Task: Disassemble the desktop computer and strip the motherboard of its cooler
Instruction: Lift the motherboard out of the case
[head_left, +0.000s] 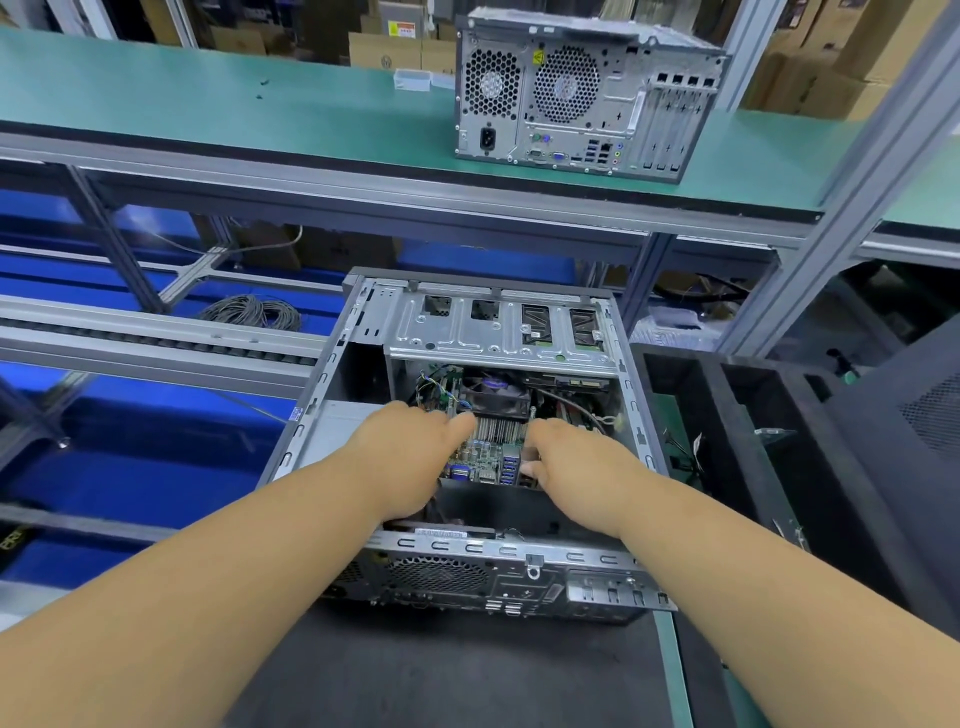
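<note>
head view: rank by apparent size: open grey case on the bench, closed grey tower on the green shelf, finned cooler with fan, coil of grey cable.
1. Open grey metal case.
2. Closed grey tower; farther away, so true size unsure.
3. Finned metal cooler with black fan and coil of grey cable look alike; not ranked.

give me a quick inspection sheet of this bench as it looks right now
surface: dark mat under the open case.
job's things: open computer case; motherboard inside, cooler fitted.
clutter: second computer on green shelf.
grippers: left hand and right hand at the cooler; grip unclear.
cables: grey coil behind; thin wires inside the case.
surroundings: cardboard boxes, blue bins.
</note>
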